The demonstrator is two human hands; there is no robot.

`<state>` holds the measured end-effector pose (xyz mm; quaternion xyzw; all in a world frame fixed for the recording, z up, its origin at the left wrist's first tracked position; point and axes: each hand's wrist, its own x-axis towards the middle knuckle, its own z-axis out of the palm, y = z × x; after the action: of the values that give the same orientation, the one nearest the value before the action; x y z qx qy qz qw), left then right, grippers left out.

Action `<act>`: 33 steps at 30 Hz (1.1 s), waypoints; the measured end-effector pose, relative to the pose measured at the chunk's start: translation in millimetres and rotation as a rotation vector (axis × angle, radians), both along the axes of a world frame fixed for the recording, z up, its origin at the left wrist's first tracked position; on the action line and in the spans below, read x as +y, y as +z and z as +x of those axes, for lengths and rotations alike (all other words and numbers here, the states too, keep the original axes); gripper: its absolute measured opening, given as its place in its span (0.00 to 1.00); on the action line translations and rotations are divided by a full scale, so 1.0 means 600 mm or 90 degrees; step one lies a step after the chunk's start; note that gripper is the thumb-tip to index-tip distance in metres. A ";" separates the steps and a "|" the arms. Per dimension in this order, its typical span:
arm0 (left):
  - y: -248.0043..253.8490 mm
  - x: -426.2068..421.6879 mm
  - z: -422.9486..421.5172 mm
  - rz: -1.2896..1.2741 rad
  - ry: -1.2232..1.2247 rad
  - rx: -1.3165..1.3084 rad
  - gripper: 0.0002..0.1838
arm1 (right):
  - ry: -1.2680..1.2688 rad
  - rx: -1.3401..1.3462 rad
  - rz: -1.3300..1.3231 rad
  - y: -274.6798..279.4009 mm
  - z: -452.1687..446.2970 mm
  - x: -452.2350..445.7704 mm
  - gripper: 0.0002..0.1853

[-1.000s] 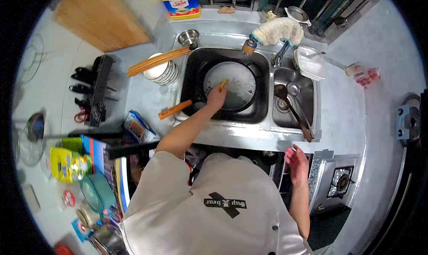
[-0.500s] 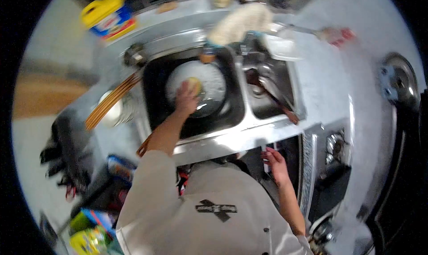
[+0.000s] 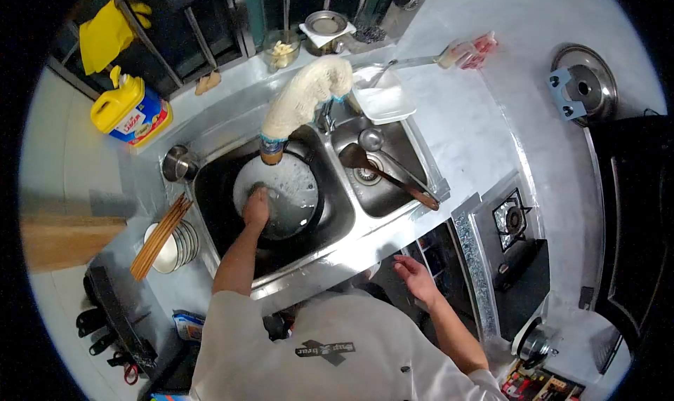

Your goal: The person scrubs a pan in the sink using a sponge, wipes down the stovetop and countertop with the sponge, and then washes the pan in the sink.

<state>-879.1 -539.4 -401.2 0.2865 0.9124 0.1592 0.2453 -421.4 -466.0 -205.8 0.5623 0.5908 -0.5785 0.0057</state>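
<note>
My left hand [image 3: 256, 208] reaches into a round pan [image 3: 298, 194] with white suds in it, standing in the large sink basin [image 3: 337, 222]. The fingers are partly hidden at the pan's left side; they seem closed on the yellow sponge seen earlier, which does not show clearly now. My right hand [image 3: 415, 278] hangs near the cabinet below the counter edge, holding nothing, with its fingers apart. Over the pan hangs the faucet end, wrapped in a cream cloth [image 3: 302, 99].
A brown spatula [image 3: 393, 180] and a metal ladle [image 3: 372, 140] lie across the small basin. Chopsticks [image 3: 160, 238] rest over stacked bowls [image 3: 175, 250] to the left. A yellow jug [image 3: 132, 110], a white tray [image 3: 385, 96] and a steel cup [image 3: 180, 164] stand around the sink.
My left hand has moved from the pan's middle to its left side, and the yellow sponge has dropped from sight. The camera view has turned and sharpened. My right hand stays low.
</note>
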 end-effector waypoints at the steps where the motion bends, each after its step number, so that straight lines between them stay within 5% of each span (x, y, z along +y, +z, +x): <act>1: -0.042 -0.011 -0.013 0.010 -0.047 0.065 0.17 | -0.005 0.005 0.006 0.006 -0.005 0.004 0.22; 8: 0.056 -0.008 0.015 0.012 -0.204 0.300 0.32 | 0.063 -0.018 0.057 0.032 -0.036 0.009 0.22; 12: 0.065 -0.013 0.052 0.032 -0.274 0.212 0.39 | 0.091 -0.042 0.073 0.032 -0.028 -0.002 0.21; 15: 0.003 -0.023 0.049 0.004 -0.223 0.139 0.38 | 0.125 -0.056 0.050 0.015 -0.017 -0.011 0.22; 16: 0.039 -0.017 0.048 -0.061 -0.229 0.124 0.30 | 0.126 -0.066 0.075 0.008 -0.011 -0.012 0.22; 19: 0.054 -0.016 0.029 -0.092 -0.177 -0.010 0.25 | 0.140 -0.063 0.101 0.003 -0.010 -0.011 0.21; 20: -0.023 -0.033 0.025 0.020 -0.163 0.070 0.17 | 0.142 -0.065 0.101 -0.003 -0.006 -0.007 0.21; 23: -0.076 -0.025 0.012 -0.022 -0.040 0.006 0.16 | 0.134 -0.049 0.098 -0.022 -0.002 0.001 0.21; 26: 0.068 0.010 0.003 -0.117 0.020 -0.109 0.22 | 0.127 -0.031 0.096 -0.022 -0.010 0.007 0.20; 29: 0.070 0.013 0.002 -0.042 0.050 -0.056 0.22 | 0.140 -0.032 0.123 -0.030 -0.016 0.007 0.21; 31: 0.027 0.004 0.001 0.048 -0.148 0.140 0.20 | 0.182 -0.080 0.144 -0.025 -0.020 0.008 0.21; 33: 0.098 -0.007 0.028 0.061 -0.240 0.174 0.27 | 0.214 -0.099 0.159 -0.002 -0.037 0.007 0.20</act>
<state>-862.1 -543.8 -342.4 0.4821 0.8588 0.1135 0.1310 -443.7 -461.8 -207.1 0.4950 0.7413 -0.4465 0.0780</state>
